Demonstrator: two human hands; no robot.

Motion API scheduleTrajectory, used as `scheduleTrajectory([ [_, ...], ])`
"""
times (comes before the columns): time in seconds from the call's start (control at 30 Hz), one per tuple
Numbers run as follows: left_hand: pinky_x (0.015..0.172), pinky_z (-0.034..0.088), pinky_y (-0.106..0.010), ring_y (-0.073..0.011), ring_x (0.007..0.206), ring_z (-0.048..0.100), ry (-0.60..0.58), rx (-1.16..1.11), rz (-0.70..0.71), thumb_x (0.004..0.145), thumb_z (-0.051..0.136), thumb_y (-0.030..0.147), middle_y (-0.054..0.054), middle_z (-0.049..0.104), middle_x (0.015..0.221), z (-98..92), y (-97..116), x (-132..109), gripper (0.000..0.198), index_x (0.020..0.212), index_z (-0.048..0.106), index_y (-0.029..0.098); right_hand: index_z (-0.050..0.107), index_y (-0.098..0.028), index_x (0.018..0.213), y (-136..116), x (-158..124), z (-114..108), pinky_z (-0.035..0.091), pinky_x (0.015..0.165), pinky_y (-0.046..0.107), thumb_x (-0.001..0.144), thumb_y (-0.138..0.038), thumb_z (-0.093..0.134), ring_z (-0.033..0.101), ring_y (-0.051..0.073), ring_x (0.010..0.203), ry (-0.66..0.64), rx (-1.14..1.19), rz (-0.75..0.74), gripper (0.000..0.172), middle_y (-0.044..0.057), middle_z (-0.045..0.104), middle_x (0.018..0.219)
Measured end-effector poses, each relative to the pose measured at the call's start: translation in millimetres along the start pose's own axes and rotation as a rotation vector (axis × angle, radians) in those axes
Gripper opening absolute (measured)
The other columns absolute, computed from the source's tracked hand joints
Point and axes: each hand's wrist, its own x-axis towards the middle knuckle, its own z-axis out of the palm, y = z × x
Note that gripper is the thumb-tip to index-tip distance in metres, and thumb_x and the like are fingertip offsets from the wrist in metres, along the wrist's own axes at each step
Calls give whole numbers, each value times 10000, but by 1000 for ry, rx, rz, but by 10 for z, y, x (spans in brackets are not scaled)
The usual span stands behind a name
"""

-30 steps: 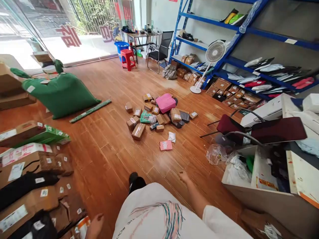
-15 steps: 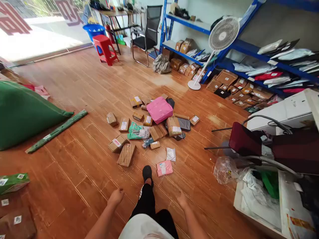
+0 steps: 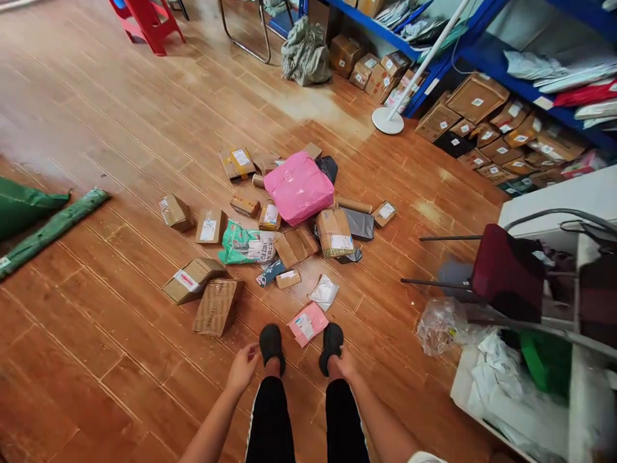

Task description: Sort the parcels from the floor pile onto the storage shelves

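My left hand (image 3: pixel 244 366) hangs empty beside my left dark shoe, its fingers loosely bent and apart. My right hand (image 3: pixel 345 363) hangs by my right shoe with nothing seen in it; its fingers show only in part. In front of my feet lies a pink mailer (image 3: pixel 307 323) with a white label. A small white packet (image 3: pixel 324 292) touches its far side. Beyond them spreads a loose pile of parcels, topped by a big pink bag (image 3: pixel 299 188). Nearest my left hand are a brown carton (image 3: pixel 218 307) and a labelled cardboard box (image 3: pixel 193 280).
A maroon chair (image 3: pixel 506 273) and a white open drawer unit (image 3: pixel 463 392) with plastic bags stand at right. Blue shelves (image 3: pixel 501 54) hold parcels behind a white fan base (image 3: pixel 387 121). A long green wrapped roll (image 3: pixel 58 228) lies at left.
My view has tilted down and moved closer to the parcels. Both feet now stand side by side near the pink mailer, my hands beside them. The parcels keep their places.
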Motion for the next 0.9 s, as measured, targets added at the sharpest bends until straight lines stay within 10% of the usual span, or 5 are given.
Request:
scheduleTrajectory([
  [0.27,1118,353,-438,-353,1355,415,299,533,94,787,638,303,-247,411,1431,903,-704,2309,766,1450,351,48,399,-142,1463,28,2891,766,379,1091,483,746,-187,683,399,376,1382,89,-323,-291,773,235,434,1478],
  [0.5,1124,289,-517,-389,1315,408,426,867,353,729,712,291,-252,449,1415,960,-880,4372,874,1459,296,48,552,-316,1362,-39,4783,978,43,1249,442,705,57,541,204,197,1503,-109,-511,-936,755,-8,411,1554],
  [0.63,1014,419,-417,-363,1174,536,323,903,324,736,690,424,-243,573,1219,792,-904,4443,702,1267,477,17,572,-124,1329,-79,4837,807,117,1217,440,525,1,712,377,332,1373,-78,-653,-1022,826,186,537,1391],
  [0.77,891,487,-398,-360,1044,613,350,809,104,719,670,530,-239,615,1110,447,-926,3815,666,1130,541,22,543,-98,1280,-129,4456,652,327,1073,388,641,-197,705,516,330,1197,122,-529,-806,667,203,592,1272],
  [0.9,935,475,-396,-312,1067,605,312,571,227,649,735,523,-142,616,1158,210,-907,3175,733,1213,512,111,626,-201,1096,-162,4014,803,416,858,305,703,-258,651,622,259,959,-88,-398,-901,398,82,686,1013],
])
